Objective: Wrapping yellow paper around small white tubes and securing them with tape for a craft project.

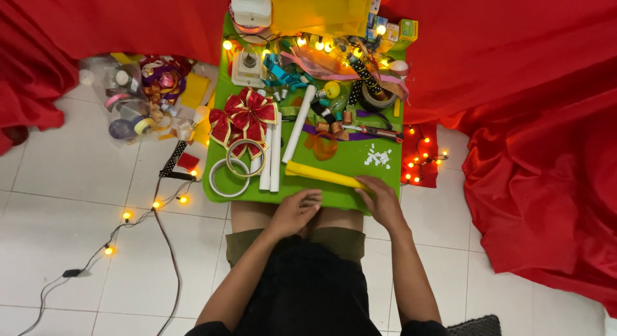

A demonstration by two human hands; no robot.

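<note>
A green board (347, 157) lies across my lap, crowded with craft supplies. Near its front edge a rolled yellow paper strip (321, 174) lies slanted. My right hand (382, 202) rests on the right end of that yellow roll, fingers curled over it. At the board's front edge my left hand (297, 209) lies with its fingers loosely bent, touching the edge and holding nothing. A red and gold ribbon bow (244, 116) sits on the left part of the board, beside two tape rings (230, 177) and white paper tubes (275, 157).
Ribbons, tape rolls, a red-handled cutter (376, 131) and white scraps (378, 157) fill the board's far half. Lit string lights (154, 205) trail over the white tile floor at left. Red cloth (540, 117) drapes at right and behind. A ribbon heap (144, 98) lies at far left.
</note>
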